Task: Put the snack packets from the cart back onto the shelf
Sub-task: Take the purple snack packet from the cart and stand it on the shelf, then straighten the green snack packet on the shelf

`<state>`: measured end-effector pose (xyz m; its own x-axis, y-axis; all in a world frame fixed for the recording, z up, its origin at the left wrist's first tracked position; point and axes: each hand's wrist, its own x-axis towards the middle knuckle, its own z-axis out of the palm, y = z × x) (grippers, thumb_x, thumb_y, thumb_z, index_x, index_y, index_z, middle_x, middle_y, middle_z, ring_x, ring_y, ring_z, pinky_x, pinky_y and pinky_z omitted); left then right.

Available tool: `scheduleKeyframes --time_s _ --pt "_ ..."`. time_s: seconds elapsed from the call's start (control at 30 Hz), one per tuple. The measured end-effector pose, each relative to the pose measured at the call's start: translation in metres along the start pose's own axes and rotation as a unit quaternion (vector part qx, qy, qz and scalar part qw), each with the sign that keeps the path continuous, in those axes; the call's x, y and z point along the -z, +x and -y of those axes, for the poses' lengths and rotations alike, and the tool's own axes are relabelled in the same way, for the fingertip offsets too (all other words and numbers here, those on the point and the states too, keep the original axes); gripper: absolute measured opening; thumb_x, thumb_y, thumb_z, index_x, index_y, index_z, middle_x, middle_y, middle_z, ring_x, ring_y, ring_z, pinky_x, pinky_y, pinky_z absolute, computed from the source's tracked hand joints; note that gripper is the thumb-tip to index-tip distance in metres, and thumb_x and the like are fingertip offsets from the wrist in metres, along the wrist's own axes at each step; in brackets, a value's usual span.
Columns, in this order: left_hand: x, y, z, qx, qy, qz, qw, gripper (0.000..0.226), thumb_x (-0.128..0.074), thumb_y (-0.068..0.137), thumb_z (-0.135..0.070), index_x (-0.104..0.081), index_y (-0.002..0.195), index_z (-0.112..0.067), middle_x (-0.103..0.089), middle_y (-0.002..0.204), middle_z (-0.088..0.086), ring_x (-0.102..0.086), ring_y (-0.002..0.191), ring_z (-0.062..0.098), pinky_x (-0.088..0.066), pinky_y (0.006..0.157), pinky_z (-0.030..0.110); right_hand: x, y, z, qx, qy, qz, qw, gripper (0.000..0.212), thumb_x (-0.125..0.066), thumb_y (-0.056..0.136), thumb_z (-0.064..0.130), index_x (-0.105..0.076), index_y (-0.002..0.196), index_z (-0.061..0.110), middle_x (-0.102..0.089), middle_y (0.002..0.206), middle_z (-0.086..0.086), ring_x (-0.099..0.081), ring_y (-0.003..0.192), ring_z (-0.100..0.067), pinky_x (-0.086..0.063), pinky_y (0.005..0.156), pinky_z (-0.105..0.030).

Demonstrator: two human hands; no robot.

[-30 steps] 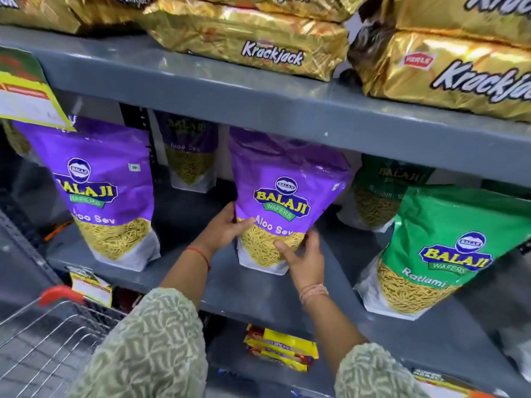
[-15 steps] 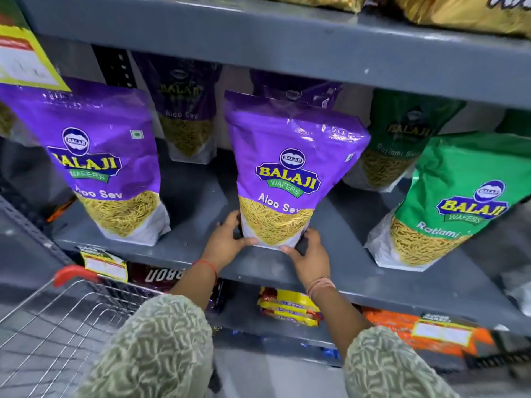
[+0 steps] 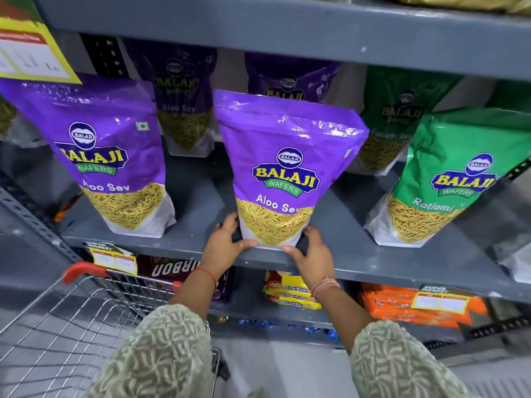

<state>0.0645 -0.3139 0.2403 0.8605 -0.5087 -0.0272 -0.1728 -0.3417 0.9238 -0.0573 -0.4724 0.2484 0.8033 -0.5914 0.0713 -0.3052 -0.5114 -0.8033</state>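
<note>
Both hands are cupping the base of a purple Aloo Sev packet (image 3: 283,170) standing upright at the grey shelf's (image 3: 359,261) front edge: left hand (image 3: 225,248) and right hand (image 3: 311,254) are grasping its lower corners, above the wire cart (image 3: 71,320)

My left hand (image 3: 222,248) and right hand (image 3: 314,255) cup the bottom corners of the purple Aloo Sev packet (image 3: 283,170), upright at the grey shelf (image 3: 373,261) edge, between another purple packet (image 3: 112,156) and a green Ratlami packet (image 3: 448,179). The wire cart (image 3: 71,320) sits lower left.
</note>
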Motion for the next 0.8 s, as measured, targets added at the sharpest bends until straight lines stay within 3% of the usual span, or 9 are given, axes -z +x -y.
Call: scheduleKeyframes --time_s 0.23,0.4,0.43,0.5,0.6,0.67,0.73,0.8 --pt "0.002 0.000 0.000 -0.004 0.024 0.001 1.000 0.073 -0.076 0.067 -0.021 -0.039 0.129 -0.026 -0.059 0.128 0.006 -0.046 0.126 0.026 -0.038 0.106 0.040 0.001 0.000 0.001 0.001 -0.011 0.011 1.000 0.055 -0.067 0.075 0.032 -0.040 0.120 0.018 -0.060 0.121 -0.010 -0.056 0.108 -0.031 -0.047 0.088 -0.037" --pt "0.001 -0.006 -0.004 -0.009 0.021 0.016 1.000 0.080 -0.077 0.068 -0.020 -0.034 0.135 -0.023 -0.054 0.134 0.004 -0.045 0.128 0.020 -0.036 0.109 0.041 0.008 -0.004 -0.001 -0.005 0.046 0.010 0.999 0.076 -0.070 0.073 0.037 -0.028 0.134 0.019 -0.043 0.140 -0.005 -0.042 0.127 -0.023 -0.039 0.106 -0.041" --pt "0.000 -0.012 -0.005 0.001 0.010 0.002 1.000 0.080 -0.077 0.068 -0.021 -0.034 0.135 -0.021 -0.056 0.132 0.004 -0.047 0.125 0.019 -0.038 0.107 0.038 0.014 -0.007 -0.005 -0.003 0.062 -0.006 0.998 0.080 -0.070 0.073 0.038 -0.025 0.136 0.018 -0.037 0.145 -0.005 -0.035 0.132 -0.021 -0.034 0.110 -0.041" --pt "-0.009 -0.032 -0.009 0.018 0.033 -0.102 0.994 0.066 -0.073 0.071 -0.032 -0.042 0.127 -0.016 -0.065 0.114 0.008 -0.058 0.109 0.024 -0.044 0.092 0.037 0.033 -0.016 -0.022 0.010 0.071 -0.045 0.996 0.079 -0.069 0.075 0.036 -0.025 0.137 0.014 -0.031 0.148 -0.008 -0.028 0.136 -0.020 -0.026 0.114 -0.042" --pt "-0.043 -0.071 -0.017 -0.071 0.168 -0.284 0.941 0.045 -0.056 0.078 -0.052 -0.056 0.094 -0.010 -0.062 0.075 0.012 -0.058 0.075 0.033 -0.042 0.072 0.038 0.079 -0.030 -0.067 0.019 0.080 -0.106 0.991 0.068 -0.070 0.075 0.029 -0.035 0.131 0.013 -0.040 0.139 -0.012 -0.038 0.129 -0.024 -0.033 0.109 -0.051" --pt "-0.085 -0.087 -0.032 -0.149 0.206 -0.262 0.931 0.042 -0.048 0.081 -0.053 -0.054 0.076 -0.012 -0.055 0.065 0.011 -0.050 0.069 0.025 -0.034 0.066 0.031 0.118 -0.031 -0.100 0.005 0.094 -0.161 0.983 0.065 -0.075 0.069 0.020 -0.042 0.124 0.011 -0.046 0.121 -0.011 -0.050 0.112 -0.030 -0.043 0.098 -0.054" --pt "-0.139 -0.086 -0.060 -0.196 0.217 -0.184 0.938 0.038 -0.050 0.080 -0.051 -0.056 0.075 -0.013 -0.059 0.067 0.010 -0.048 0.073 0.020 -0.035 0.067 0.030 0.160 -0.021 -0.128 -0.022 0.107 -0.200 0.974 0.072 -0.080 0.062 0.009 -0.041 0.122 0.006 -0.040 0.111 -0.009 -0.051 0.102 -0.034 -0.048 0.092 -0.042" --pt "-0.184 -0.069 -0.092 -0.194 0.190 -0.111 0.956 0.045 -0.056 0.075 -0.049 -0.062 0.094 -0.009 -0.067 0.088 0.015 -0.059 0.089 0.025 -0.038 0.080 0.029 0.194 -0.001 -0.143 -0.036 0.134 -0.203 0.969 0.081 -0.080 0.058 -0.002 -0.035 0.126 0.004 -0.037 0.115 -0.013 -0.047 0.104 -0.030 -0.044 0.084 -0.010"
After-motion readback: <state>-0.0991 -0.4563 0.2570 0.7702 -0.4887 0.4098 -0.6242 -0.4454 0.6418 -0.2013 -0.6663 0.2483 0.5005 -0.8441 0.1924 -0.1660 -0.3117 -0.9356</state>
